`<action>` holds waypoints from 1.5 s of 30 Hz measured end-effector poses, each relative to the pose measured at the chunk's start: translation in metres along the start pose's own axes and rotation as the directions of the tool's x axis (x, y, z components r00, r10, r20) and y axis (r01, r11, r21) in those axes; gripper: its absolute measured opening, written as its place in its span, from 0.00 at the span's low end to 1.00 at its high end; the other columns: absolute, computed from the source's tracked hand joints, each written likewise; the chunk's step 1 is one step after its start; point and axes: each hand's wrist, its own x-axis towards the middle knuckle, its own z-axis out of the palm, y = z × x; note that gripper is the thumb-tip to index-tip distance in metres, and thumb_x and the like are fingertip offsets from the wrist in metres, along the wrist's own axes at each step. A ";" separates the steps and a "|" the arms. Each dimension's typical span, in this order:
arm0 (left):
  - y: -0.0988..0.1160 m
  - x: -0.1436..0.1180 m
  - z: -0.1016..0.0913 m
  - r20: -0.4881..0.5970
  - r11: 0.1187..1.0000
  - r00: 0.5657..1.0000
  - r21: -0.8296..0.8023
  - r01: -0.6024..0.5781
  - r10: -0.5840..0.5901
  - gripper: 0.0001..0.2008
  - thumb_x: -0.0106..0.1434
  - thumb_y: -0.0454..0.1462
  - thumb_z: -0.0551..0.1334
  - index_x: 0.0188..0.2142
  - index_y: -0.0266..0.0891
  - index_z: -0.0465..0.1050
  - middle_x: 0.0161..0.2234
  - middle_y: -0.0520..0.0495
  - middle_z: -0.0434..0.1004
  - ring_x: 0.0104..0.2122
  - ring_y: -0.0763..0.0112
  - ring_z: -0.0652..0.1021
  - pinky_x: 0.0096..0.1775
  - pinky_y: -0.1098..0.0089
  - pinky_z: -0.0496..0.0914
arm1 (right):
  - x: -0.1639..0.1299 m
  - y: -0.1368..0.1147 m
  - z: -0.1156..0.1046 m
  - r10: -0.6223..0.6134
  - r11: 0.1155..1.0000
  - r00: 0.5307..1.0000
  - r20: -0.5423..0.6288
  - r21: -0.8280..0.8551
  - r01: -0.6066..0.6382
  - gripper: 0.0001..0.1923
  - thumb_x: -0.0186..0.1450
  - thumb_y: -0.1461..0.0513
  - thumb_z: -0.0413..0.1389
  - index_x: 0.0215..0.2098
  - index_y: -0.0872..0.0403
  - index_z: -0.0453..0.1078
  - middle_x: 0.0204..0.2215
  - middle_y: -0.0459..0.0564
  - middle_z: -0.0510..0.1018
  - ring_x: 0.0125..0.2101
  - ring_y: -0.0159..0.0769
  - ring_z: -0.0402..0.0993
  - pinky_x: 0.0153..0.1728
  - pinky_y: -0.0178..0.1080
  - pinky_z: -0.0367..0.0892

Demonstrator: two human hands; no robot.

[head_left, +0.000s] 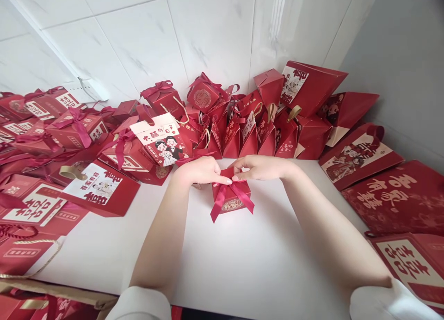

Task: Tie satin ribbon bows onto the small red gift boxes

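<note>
A small red gift box [231, 197] is shown on the white desk [243, 264], directly beneath both hands. The left hand [203, 170] and right hand [258, 167] meet over its top, fingers [225, 180] pinched together on the ribbon bow [231, 190]; neither hand is nearer.

Small red box [231, 197]: matt card, probably; ribbon [227, 193] satin-sheened cloth. Table [222, 255] smooth white. Wall tiles [194, 28] glossy.

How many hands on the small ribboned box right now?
2. The left hand grips the small red box at its top left, the right hand at its top right, both pinching the ribbon. No other hands in view.
</note>
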 end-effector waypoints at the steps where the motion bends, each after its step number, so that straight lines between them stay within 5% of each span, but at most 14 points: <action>1: 0.000 0.000 0.000 0.002 1.000 1.000 0.002 0.000 0.000 0.28 0.49 0.59 0.65 0.18 0.39 0.59 0.19 0.53 0.59 0.18 0.74 0.64 0.22 0.70 0.58 | 0.001 0.001 0.000 0.001 1.000 1.000 -0.008 -0.009 -0.001 0.15 0.65 0.51 0.55 0.34 0.54 0.72 0.35 0.47 0.73 0.33 0.36 0.65 0.34 0.37 0.57; 7: 0.001 0.000 -0.001 -0.010 1.000 1.000 0.006 0.007 -0.007 0.29 0.48 0.58 0.67 0.18 0.40 0.56 0.17 0.54 0.57 0.17 0.75 0.60 0.19 0.70 0.54 | 0.000 0.004 -0.003 -0.014 0.999 1.000 -0.026 0.030 0.015 0.21 0.65 0.45 0.54 0.35 0.54 0.73 0.36 0.47 0.74 0.34 0.37 0.66 0.35 0.38 0.60; 14: 0.005 -0.004 -0.002 -0.103 0.993 0.987 0.012 -0.121 0.121 0.27 0.54 0.56 0.63 0.20 0.40 0.54 0.19 0.55 0.52 0.17 0.77 0.58 0.18 0.72 0.52 | -0.016 -0.004 -0.012 0.049 0.998 0.990 -0.130 0.052 -0.042 0.21 0.62 0.43 0.57 0.38 0.51 0.76 0.59 0.50 0.69 0.56 0.51 0.66 0.54 0.43 0.61; 21: 0.008 0.000 0.000 -0.047 0.997 0.996 0.011 -0.076 0.077 0.25 0.54 0.58 0.63 0.21 0.41 0.60 0.18 0.55 0.54 0.15 0.76 0.59 0.15 0.71 0.53 | -0.009 0.003 -0.011 -0.005 0.998 1.000 -0.031 0.061 0.006 0.22 0.61 0.43 0.59 0.36 0.52 0.79 0.44 0.50 0.79 0.51 0.50 0.70 0.52 0.44 0.62; 27: 0.008 0.006 0.003 -0.079 0.998 0.995 -0.011 -0.059 0.058 0.22 0.52 0.56 0.66 0.23 0.40 0.65 0.20 0.55 0.59 0.16 0.77 0.61 0.16 0.72 0.56 | -0.009 0.007 -0.012 -0.080 0.987 0.996 0.036 0.146 0.074 0.14 0.63 0.51 0.60 0.39 0.51 0.78 0.57 0.49 0.73 0.66 0.45 0.53 0.62 0.42 0.50; 33: 0.013 0.006 0.006 -0.097 0.998 0.995 -0.042 -0.037 0.033 0.20 0.50 0.54 0.69 0.24 0.40 0.71 0.18 0.56 0.59 0.15 0.78 0.59 0.19 0.70 0.55 | -0.007 0.008 -0.010 -0.122 0.948 0.993 0.001 0.295 0.116 0.19 0.66 0.47 0.56 0.40 0.53 0.76 0.57 0.50 0.73 0.62 0.44 0.61 0.61 0.40 0.54; 39: 0.013 0.008 0.008 -0.091 0.999 0.995 -0.020 -0.036 0.034 0.22 0.51 0.54 0.68 0.18 0.39 0.68 0.16 0.56 0.52 0.15 0.78 0.56 0.19 0.70 0.53 | -0.003 0.010 -0.007 0.048 0.978 0.994 -0.094 0.208 -0.027 0.20 0.63 0.44 0.58 0.34 0.52 0.74 0.58 0.50 0.70 0.60 0.47 0.62 0.56 0.41 0.57; 45: 0.011 0.000 0.003 -0.075 1.000 0.997 -0.011 -0.024 0.024 0.25 0.52 0.58 0.64 0.18 0.39 0.66 0.16 0.54 0.54 0.15 0.77 0.57 0.18 0.69 0.53 | -0.002 0.014 -0.006 0.056 0.989 0.995 -0.084 0.140 -0.044 0.25 0.62 0.41 0.55 0.34 0.53 0.74 0.38 0.49 0.77 0.39 0.40 0.69 0.42 0.40 0.61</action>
